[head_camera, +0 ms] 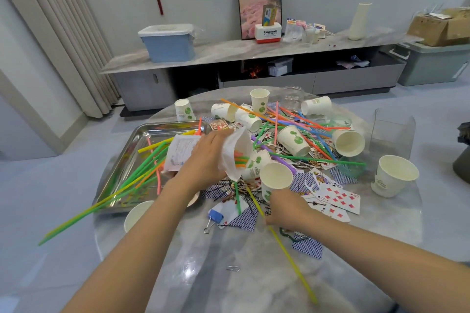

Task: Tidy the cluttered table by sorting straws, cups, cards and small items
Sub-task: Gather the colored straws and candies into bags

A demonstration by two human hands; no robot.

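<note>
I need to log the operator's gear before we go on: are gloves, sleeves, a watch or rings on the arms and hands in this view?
Nothing is worn, as far as the head view shows. The left hand and right hand are bare, with no gloves, and both forearms are bare to the frame's edge: no sleeves, watch, bracelet or markings. No rings show, though most fingers are hidden.

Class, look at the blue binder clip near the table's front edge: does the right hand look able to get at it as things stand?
Probably yes. The blue binder clip lies uncovered, just left of the right hand. That hand, though, is pinching a yellow straw, so it would likely need to let go first.
</note>
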